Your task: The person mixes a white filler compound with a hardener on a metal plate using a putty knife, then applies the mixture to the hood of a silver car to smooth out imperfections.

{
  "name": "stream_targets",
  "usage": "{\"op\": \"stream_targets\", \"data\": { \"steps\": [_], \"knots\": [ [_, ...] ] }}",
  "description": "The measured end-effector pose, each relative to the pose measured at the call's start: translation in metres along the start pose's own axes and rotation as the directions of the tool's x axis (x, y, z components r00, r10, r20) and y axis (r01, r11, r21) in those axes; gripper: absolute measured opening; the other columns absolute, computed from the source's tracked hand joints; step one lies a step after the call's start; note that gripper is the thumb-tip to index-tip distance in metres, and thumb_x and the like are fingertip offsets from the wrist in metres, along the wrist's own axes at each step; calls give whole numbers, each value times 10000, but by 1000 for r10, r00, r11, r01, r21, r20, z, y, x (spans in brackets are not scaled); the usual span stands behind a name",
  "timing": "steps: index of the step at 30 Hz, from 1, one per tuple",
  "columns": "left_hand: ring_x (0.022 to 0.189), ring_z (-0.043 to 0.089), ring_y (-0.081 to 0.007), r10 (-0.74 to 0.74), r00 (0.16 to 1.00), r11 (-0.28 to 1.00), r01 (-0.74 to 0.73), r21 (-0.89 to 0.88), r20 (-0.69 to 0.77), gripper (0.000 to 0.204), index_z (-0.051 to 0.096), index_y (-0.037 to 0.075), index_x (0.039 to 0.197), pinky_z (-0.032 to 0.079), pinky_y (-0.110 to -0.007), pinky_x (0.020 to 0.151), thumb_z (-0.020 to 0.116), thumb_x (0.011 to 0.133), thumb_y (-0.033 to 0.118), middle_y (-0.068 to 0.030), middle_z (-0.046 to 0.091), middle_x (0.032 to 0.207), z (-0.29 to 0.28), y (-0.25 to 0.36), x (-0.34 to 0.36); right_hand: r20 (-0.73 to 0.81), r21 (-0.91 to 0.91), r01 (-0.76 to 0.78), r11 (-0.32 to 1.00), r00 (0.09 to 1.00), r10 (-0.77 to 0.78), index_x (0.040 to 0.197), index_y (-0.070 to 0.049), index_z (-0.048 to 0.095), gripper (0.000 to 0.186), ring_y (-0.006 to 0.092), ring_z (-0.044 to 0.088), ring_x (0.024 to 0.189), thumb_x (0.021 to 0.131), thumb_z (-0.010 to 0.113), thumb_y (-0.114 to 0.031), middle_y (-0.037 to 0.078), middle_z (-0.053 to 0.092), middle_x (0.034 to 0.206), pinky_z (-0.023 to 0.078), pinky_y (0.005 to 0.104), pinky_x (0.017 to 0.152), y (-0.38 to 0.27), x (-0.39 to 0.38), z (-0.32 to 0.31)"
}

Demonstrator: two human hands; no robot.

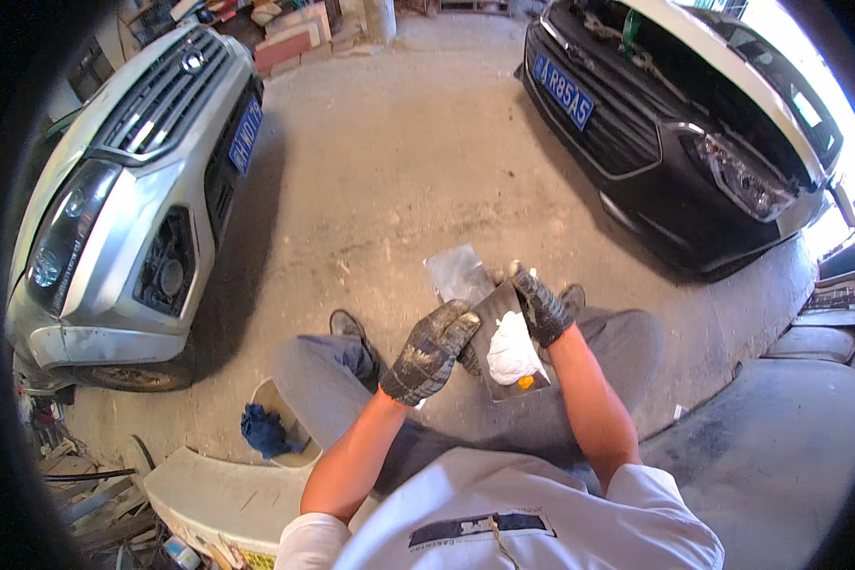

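My left hand (432, 351), in a worn dark glove, is closed on the left side of a dark board (502, 386). My right hand (540, 299), also gloved, grips the board's upper right edge. On the board lie a lump of white paste (511, 347) and a small orange-yellow dab (525, 381). A thin grey sheet (451, 271) sticks out beyond the board's top, above my left hand; I cannot tell which hand holds it. The board sits over my lap, between my knees.
A silver vehicle (128, 228) stands left, a white-and-black car (636, 152) right. A bucket (299, 437) with blue cloth (264, 427) is by my left knee. A pale panel (199, 499) lies lower left, grey panels (769, 446) right, scrap wood (85, 499) at far left.
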State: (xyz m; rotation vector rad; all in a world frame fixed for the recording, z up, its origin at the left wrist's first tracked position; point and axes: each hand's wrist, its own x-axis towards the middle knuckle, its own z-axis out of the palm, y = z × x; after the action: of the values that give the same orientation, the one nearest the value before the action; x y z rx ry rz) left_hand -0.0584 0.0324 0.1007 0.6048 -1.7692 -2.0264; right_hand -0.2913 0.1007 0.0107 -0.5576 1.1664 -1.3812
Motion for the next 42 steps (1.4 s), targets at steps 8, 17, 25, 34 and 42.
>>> {"op": "stream_targets", "data": {
  "steps": [8, 17, 25, 34, 42],
  "knots": [
    [641, 600, -116, -105, 993, 978, 114, -173, 63, 207, 587, 15, 1109, 504, -260, 597, 543, 1000, 185, -25, 609, 804, 23, 1, -20, 455, -854, 512, 96, 824, -338, 1352, -141, 543, 478, 260, 558, 1189, 880, 490, -82, 94, 577, 1345, 440, 405, 1025, 10, -17, -4],
    [812, 652, -152, 89, 866, 996, -80, 41, -492, 267, 542, -15, 1202, 567, -282, 722, 538, 994, 151, -73, 627, 1027, -21, -27, -41, -348, 51, 174, 983, 926, -146, 1024, -31, 631, 136, 96, 607, 704, 907, 648, -100, 29, 650, 863, 506, 240, 590, -52, -40, 12],
    [757, 696, -195, 81, 734, 913, -326, -244, -675, 205, 515, 9, 1153, 567, -283, 611, 464, 1008, 145, -133, 680, 978, -24, -20, -32, -297, -194, 130, 972, 937, -184, 1151, -31, 582, 204, 103, 607, 836, 951, 600, -67, 20, 647, 967, 526, 265, 757, -26, -94, 65],
    [1010, 660, -246, 96, 803, 926, -289, -244, -589, 377, 389, 5, 1349, 599, -378, 832, 469, 1006, 138, -157, 585, 1202, -25, -16, -34, -359, -318, 58, 946, 917, -177, 1109, 7, 583, 200, 72, 562, 790, 989, 561, -151, 47, 633, 910, 498, 253, 682, -22, -87, 108],
    [998, 663, -227, 63, 810, 985, -144, -93, -584, 337, 442, -10, 1303, 589, -369, 843, 472, 1005, 143, -137, 613, 1158, -24, -3, -40, -388, -313, -63, 948, 919, -68, 1010, 7, 592, 171, 87, 554, 720, 968, 589, -159, 44, 627, 807, 481, 275, 624, -21, -81, 112]
  ]
}}
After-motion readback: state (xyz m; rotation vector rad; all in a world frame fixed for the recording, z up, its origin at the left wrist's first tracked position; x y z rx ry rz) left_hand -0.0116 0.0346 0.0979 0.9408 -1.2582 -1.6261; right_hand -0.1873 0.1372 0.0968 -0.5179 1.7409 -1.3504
